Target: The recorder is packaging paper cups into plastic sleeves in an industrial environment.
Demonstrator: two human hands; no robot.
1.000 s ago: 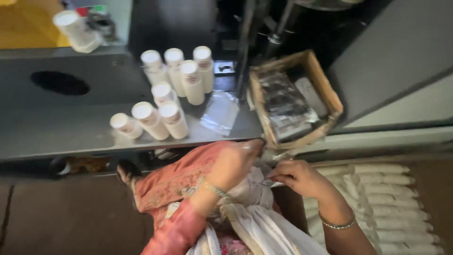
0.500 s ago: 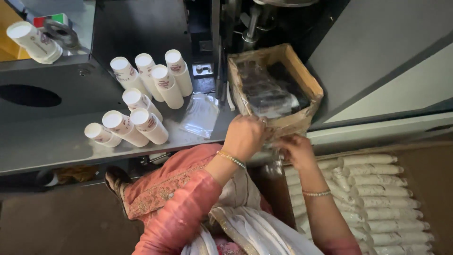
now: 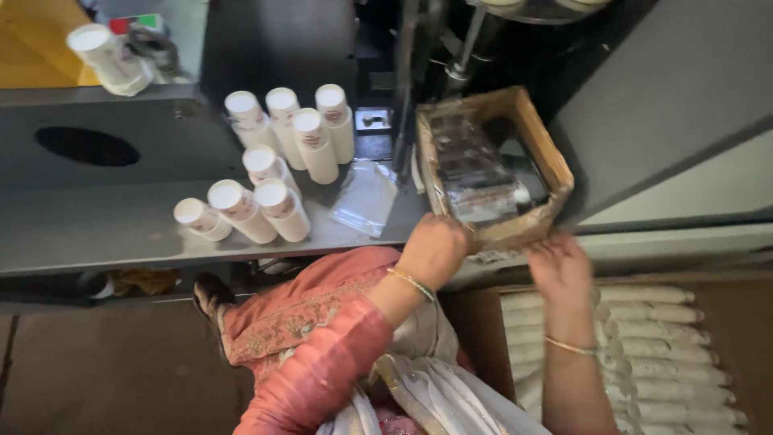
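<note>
Both hands raised from the lap to the cardboard tray (image 3: 538,153) at the bench's (image 3: 121,234) front right edge, left hand (image 3: 435,248) curled against its near wall, right hand (image 3: 560,270) blurred beneath, grip not discernible, white bottles (image 3: 270,173) clustered mid-bench.

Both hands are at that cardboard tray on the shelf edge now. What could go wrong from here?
1. The cardboard tray sits tilted at the grey shelf edge, its near corner seemingly past it; with the left hand and right hand only at its near rim, it may tip and spill its clear packets.
2. The loose plastic bag lies beside the left hand and could be swept off.
3. The white bottles stand close together; a knock might topple several.
</note>
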